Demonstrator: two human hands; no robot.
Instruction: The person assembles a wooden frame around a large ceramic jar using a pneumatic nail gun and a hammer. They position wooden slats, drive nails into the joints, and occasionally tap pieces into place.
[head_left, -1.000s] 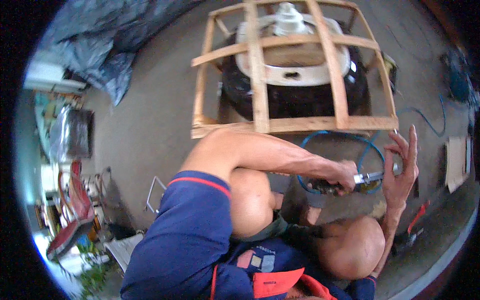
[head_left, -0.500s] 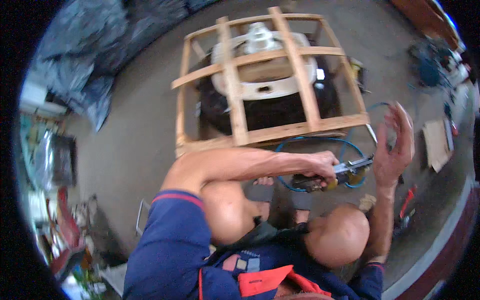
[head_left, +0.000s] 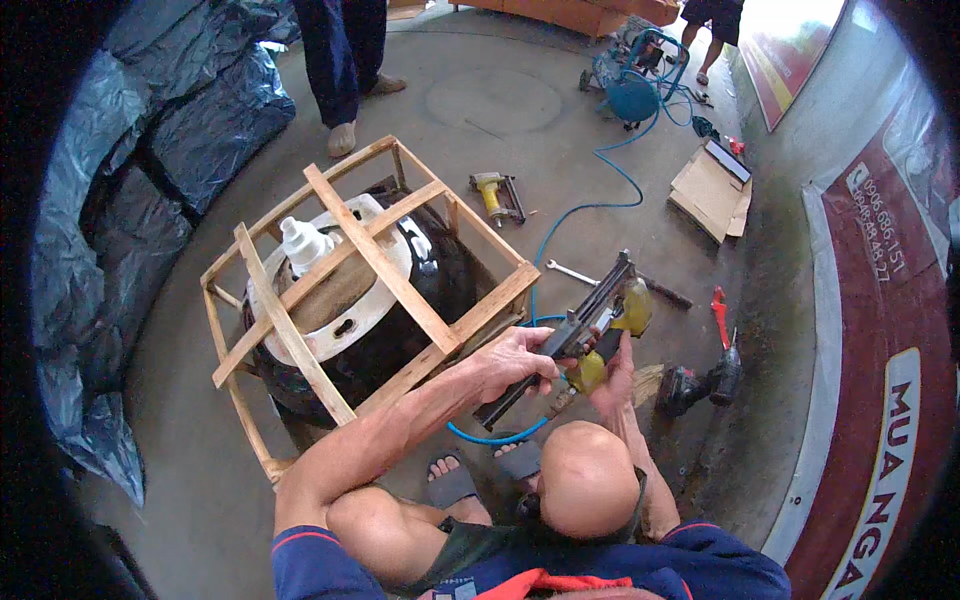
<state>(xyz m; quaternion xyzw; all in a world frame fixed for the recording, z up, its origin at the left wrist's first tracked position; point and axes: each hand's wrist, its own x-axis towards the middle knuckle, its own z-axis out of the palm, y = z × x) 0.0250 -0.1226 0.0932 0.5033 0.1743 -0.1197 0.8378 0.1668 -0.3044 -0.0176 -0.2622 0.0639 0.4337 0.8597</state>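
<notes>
- The nail gun [head_left: 578, 330] is held above the floor, just beside the wooden crate [head_left: 400, 282]; the left grip [head_left: 520, 360] clasps its dark magazine, the right grip [head_left: 612, 380] its body;
- a stray trigger squeeze could fire it if air is on, endangering fingers;
- the blue hose [head_left: 605, 206] loops near the sandals [head_left: 452, 488]; a shifting foot might snag it, jerking the tool.

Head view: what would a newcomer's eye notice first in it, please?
Probably the open wooden crate, left of centre, caging a dark, white-rimmed round thing. Next comes the black-and-yellow power tool, right of centre, held by the left hand and right hand. Along the right side, a large dark red banner also draws the eye.
</notes>
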